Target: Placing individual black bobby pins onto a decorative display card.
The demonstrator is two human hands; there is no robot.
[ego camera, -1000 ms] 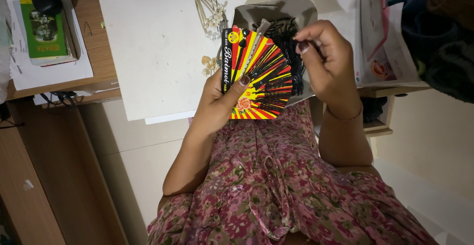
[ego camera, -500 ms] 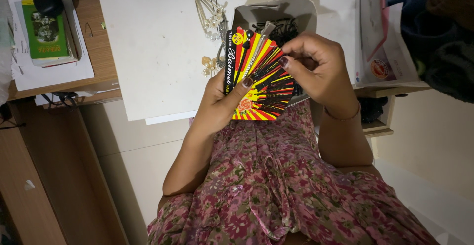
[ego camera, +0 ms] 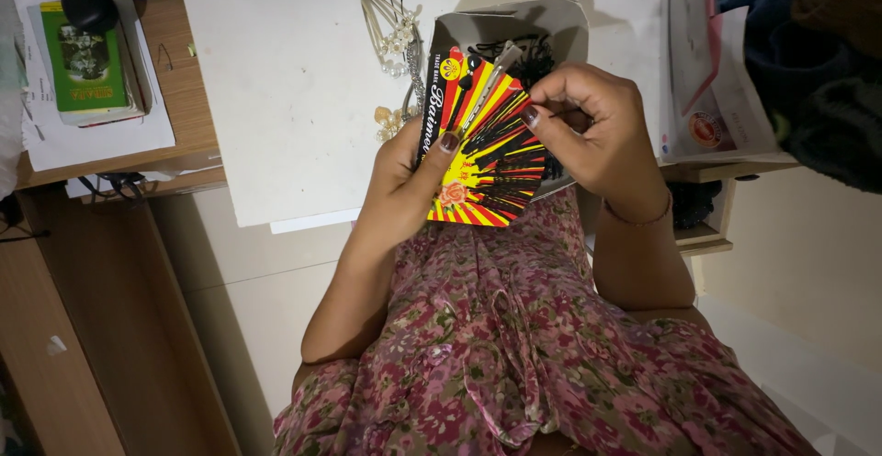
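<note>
Holding hairpin card (ego camera: 478,148), left hand (ego camera: 404,185); right hand (ego camera: 593,130) pinches pin.

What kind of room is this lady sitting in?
Probably a room at home, at a small desk. A white board holds pearl hair pins and a cardboard box, and a green book lies on the wooden desk.
</note>
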